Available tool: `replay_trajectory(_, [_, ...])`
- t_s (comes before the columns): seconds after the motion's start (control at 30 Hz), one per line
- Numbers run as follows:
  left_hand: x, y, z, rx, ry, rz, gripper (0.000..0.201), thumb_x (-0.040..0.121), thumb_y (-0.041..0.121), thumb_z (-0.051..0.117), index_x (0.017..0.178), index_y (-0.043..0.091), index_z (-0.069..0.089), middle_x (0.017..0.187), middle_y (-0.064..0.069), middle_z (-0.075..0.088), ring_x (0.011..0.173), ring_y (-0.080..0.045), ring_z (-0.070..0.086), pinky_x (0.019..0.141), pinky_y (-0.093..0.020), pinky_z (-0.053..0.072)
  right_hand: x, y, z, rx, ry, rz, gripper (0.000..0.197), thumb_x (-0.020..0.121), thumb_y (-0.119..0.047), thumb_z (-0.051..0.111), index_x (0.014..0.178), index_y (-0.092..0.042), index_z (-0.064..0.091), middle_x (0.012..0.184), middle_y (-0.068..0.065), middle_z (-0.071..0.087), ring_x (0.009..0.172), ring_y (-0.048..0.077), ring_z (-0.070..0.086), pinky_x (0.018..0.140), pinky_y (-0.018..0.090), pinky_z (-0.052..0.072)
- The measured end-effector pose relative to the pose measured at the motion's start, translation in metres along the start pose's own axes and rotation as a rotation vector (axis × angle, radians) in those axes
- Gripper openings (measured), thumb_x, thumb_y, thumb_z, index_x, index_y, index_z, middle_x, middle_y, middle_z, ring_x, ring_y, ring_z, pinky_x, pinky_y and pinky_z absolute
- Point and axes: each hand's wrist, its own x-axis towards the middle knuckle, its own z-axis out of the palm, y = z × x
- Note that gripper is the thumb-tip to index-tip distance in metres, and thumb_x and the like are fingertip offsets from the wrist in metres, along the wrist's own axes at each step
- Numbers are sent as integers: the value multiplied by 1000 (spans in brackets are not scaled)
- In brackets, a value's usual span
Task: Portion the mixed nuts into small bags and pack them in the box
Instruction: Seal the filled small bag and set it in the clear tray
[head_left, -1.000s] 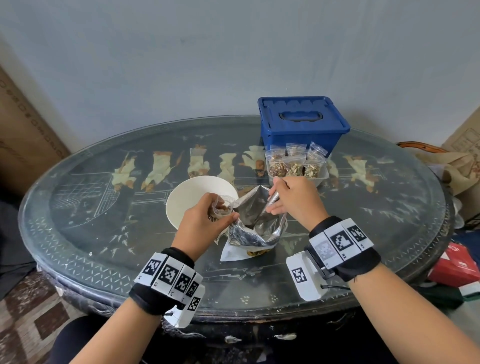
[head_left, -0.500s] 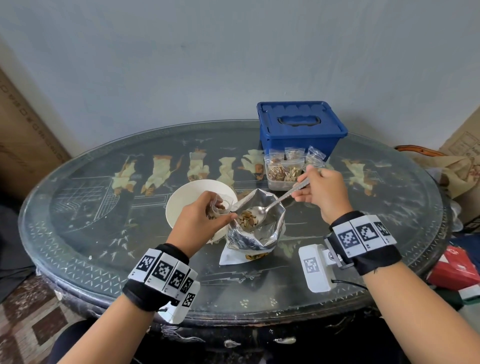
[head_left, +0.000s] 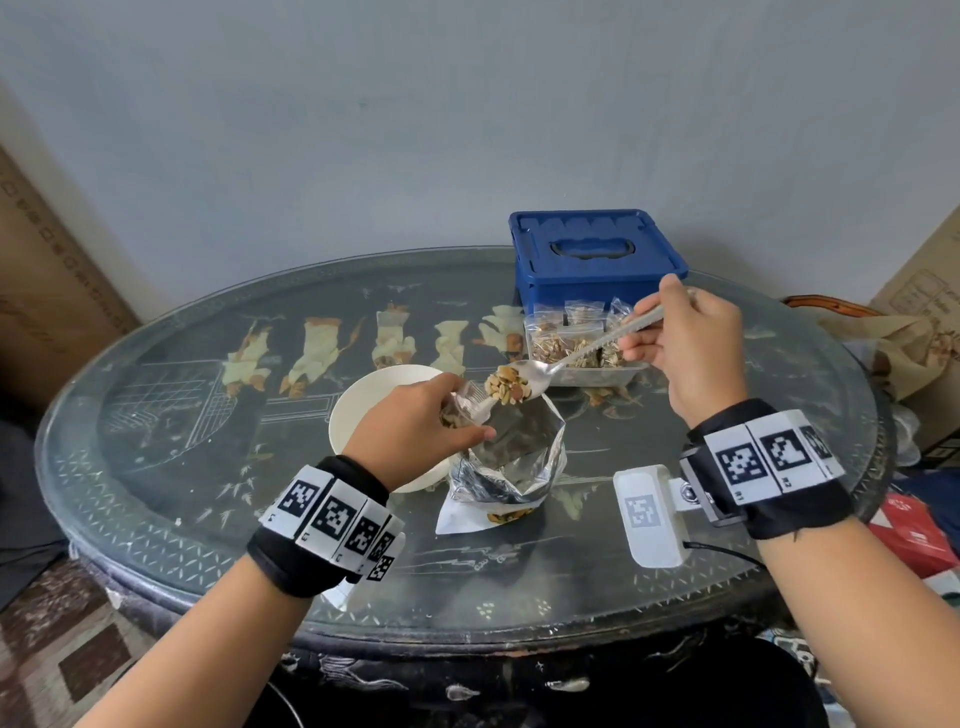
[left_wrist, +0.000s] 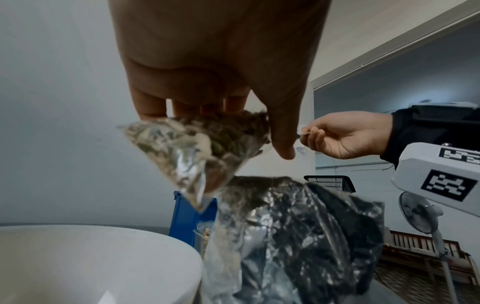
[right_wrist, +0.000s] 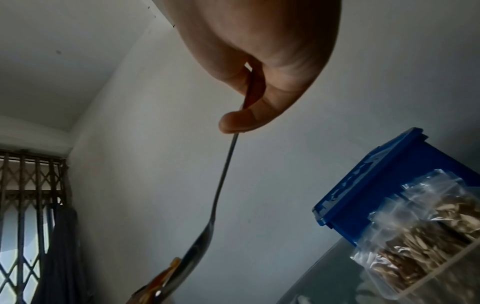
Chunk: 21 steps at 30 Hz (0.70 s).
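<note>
I note right hand (head_left: 685, 348) pinching heaped spoon (head_left: 519, 382) at small bag (head_left: 465, 408) held by left hand (head_left: 415, 421) above foil pouch (head_left: 511, 457), centre bench: tilt risks nuts spilling.

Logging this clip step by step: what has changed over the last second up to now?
The right hand drew the spoon out of the foil pouch, loaded with nuts, and raised it to the mouth of the small bag. The left hand still holds that bag; white bowl, blue box and clear tray stayed put.
</note>
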Motion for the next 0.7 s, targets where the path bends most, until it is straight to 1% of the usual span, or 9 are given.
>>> replay_trajectory(0.13, [3, 6, 1, 26, 35, 16, 58, 76, 51, 67, 120, 16, 53, 82, 9, 52, 75, -9, 48, 57, -13, 33, -4, -4, 8, 10, -21, -24, 39, 100, -24, 41, 69, -7, 57, 51, 5, 60, 39, 14, 57, 40, 22, 47])
replay_trajectory(0.23, [3, 9, 1, -9, 28, -3, 58, 75, 51, 68, 120, 15, 53, 83, 8, 53, 75, -9, 49, 56, -7, 32, -9, -6, 15, -27, -45, -60, 39, 100, -24, 41, 68, -9, 57, 58, 10, 60, 40, 13, 58, 41, 22, 48])
replay_trajectory(0.3, [3, 10, 0, -44, 26, -26, 58, 75, 49, 69, 119, 16, 52, 85, 7, 55, 76, -12, 52, 59, -10, 36, -14, -10, 19, -57, -67, -106, 38, 100, -24, 41, 70, -8, 57, 59, 11, 60, 40, 14, 58, 41, 21, 48])
replay_trajectory(0.37, [3, 10, 0, -100, 27, -46, 52, 75, 46, 71, 114, 17, 52, 78, 8, 55, 73, -16, 56, 55, -15, 39, -20, -15, 24, -99, -96, -174, 37, 100, -24, 41, 72, -6, 58, 58, 10, 61, 42, 15, 60, 42, 21, 49])
replay_trajectory(0.43, [1, 9, 1, -186, 51, -50, 42, 74, 42, 73, 102, 19, 53, 72, 10, 55, 67, -24, 61, 53, -23, 45, -27, -21, 29, -138, -135, -270, 36, 100, -24, 41, 74, -5, 59, 56, 6, 62, 44, 18, 62, 44, 26, 52])
replay_trajectory(0.5, [0, 7, 2, -261, 85, -61, 39, 73, 40, 75, 97, 17, 53, 70, 9, 57, 61, -25, 61, 52, -24, 46, -34, -25, 34, -156, -185, -391, 35, 99, -23, 43, 73, -6, 59, 54, 4, 62, 46, 19, 63, 47, 32, 54])
replay_trajectory(0.57, [0, 4, 4, -303, 121, -64, 39, 73, 37, 76, 93, 14, 53, 69, 9, 56, 55, -13, 57, 50, -17, 44, -39, -28, 38, -176, -227, -533, 32, 99, -22, 44, 73, -8, 58, 55, 0, 61, 47, 14, 63, 48, 35, 54])
replay_trajectory(0.63, [-1, 3, 4, -323, 165, -66, 33, 73, 34, 76, 83, 16, 49, 65, 11, 51, 53, 1, 51, 52, -10, 40, -42, -30, 41, -192, -252, -669, 29, 98, -23, 45, 76, -10, 59, 58, -6, 60, 49, 9, 63, 48, 33, 53])
replay_trajectory(0.7, [-4, 4, 4, -332, 210, -53, 35, 74, 30, 76, 72, 23, 41, 61, 12, 44, 54, 11, 47, 54, -7, 37, -43, -32, 42, -186, -262, -758, 30, 96, -25, 43, 79, -9, 62, 58, -2, 60, 50, 8, 64, 48, 29, 53])
